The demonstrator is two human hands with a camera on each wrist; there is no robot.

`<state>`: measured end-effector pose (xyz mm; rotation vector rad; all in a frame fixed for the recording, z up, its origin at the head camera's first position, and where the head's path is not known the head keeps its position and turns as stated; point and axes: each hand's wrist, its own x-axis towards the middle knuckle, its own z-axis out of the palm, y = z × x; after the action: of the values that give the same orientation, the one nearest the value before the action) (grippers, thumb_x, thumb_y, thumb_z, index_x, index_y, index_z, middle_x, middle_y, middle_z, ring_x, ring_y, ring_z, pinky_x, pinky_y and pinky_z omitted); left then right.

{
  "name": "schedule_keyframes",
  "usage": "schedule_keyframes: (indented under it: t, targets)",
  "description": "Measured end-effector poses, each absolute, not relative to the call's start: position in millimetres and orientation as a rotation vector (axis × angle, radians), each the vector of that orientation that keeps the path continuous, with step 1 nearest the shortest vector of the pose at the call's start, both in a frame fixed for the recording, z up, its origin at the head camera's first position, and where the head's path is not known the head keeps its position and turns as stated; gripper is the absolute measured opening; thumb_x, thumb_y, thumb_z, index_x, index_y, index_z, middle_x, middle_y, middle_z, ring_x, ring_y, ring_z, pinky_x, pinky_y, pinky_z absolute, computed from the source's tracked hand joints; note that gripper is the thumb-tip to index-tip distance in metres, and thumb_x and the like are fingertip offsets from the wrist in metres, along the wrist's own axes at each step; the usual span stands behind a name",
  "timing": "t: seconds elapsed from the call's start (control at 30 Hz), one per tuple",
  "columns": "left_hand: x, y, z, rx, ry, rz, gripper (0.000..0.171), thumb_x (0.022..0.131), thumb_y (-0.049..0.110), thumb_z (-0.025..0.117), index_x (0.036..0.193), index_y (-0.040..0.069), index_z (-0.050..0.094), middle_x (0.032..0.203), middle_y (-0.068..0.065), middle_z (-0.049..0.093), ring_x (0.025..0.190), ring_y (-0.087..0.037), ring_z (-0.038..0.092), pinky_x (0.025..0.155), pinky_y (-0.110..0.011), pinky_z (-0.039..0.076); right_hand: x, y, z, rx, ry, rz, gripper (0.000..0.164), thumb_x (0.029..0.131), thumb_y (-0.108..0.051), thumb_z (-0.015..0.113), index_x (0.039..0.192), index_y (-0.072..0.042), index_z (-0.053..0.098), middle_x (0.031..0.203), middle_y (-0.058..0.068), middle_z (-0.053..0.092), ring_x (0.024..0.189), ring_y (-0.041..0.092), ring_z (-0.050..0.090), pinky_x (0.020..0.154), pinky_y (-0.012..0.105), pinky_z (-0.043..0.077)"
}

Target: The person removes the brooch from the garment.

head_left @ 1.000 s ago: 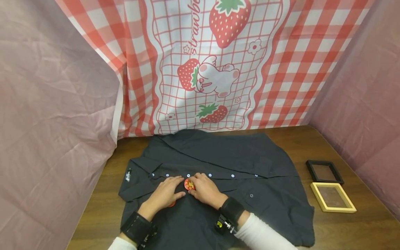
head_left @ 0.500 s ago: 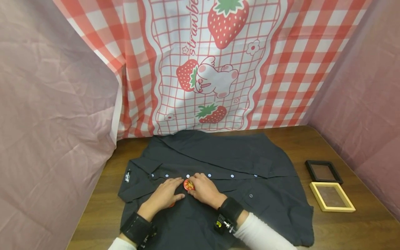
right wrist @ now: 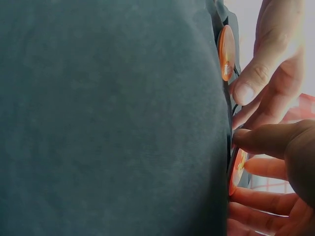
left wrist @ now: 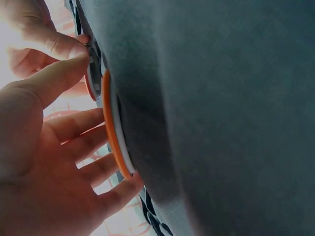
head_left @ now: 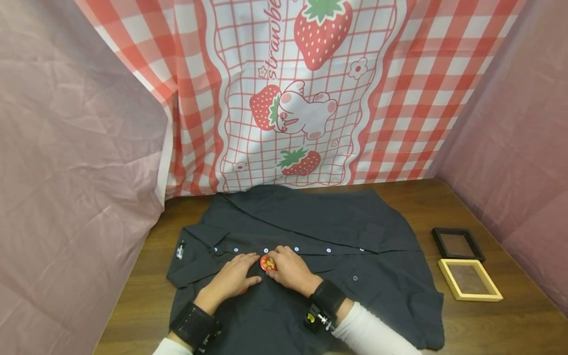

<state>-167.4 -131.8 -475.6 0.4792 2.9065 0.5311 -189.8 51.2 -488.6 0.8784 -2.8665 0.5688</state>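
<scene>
A dark grey button-up shirt [head_left: 284,305] lies spread on the table. My right hand [head_left: 290,268] pinches a round red badge [head_left: 268,263] with a yellow picture, just below the row of white buttons; the right wrist view shows thumb and fingers at the badge [right wrist: 238,169]. My left hand [head_left: 232,277] rests on the shirt to the left, fingers fairly straight and spread. A second round badge [left wrist: 115,128], orange-rimmed, sits on the cloth beside those fingers in the left wrist view; the head view shows only its edge under the palm.
On the table's right side lie a black square frame [head_left: 458,243] and a pale yellow frame [head_left: 470,280]. A red-checked strawberry cloth [head_left: 293,113] hangs behind the shirt. Pink cloths hang at the left [head_left: 80,148] and right [head_left: 510,162].
Both hands and the badge stay in nearly the same place on the shirt. The head view has shifted very slightly.
</scene>
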Motion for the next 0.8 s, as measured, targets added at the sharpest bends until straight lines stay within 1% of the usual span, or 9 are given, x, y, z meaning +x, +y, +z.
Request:
schedule_keyframes:
  t: [0.27, 0.57, 0.8]
  targets:
    - [-167, -133, -474, 0.477, 2.905, 0.550, 0.058, 0.087, 0.031, 0.073, 0.134, 0.003, 0.056, 0.140, -0.015, 0.055, 0.132, -0.035, 0.049, 0.106, -0.058, 0.039, -189, 52, -485, 0.870, -2.853, 0.594, 0.034, 0.080, -0.026, 0.079, 0.110, -0.011, 0.070, 0.094, 0.004, 0.062, 0.086, 0.017, 0.057, 0.075, 0.034, 0.052]
    - [-169, -134, -473, 0.471, 2.900, 0.547, 0.059, 0.087, 0.032, 0.073, 0.135, 0.003, 0.055, 0.141, -0.015, 0.055, 0.133, -0.035, 0.049, 0.106, -0.058, 0.039, -188, 55, -481, 0.851, -2.850, 0.606, 0.035, 0.081, -0.028, 0.078, 0.111, -0.013, 0.070, 0.093, 0.002, 0.061, 0.085, 0.016, 0.057, 0.076, 0.033, 0.051]
    - [-168, -133, -474, 0.479, 2.883, 0.567, 0.058, 0.086, 0.031, 0.074, 0.133, 0.001, 0.056, 0.139, -0.017, 0.055, 0.132, -0.035, 0.049, 0.106, -0.058, 0.039, -184, 57, -478, 0.872, -2.852, 0.600, 0.033, 0.081, -0.027, 0.078, 0.110, -0.012, 0.071, 0.092, 0.001, 0.061, 0.082, 0.014, 0.055, 0.073, 0.030, 0.050]
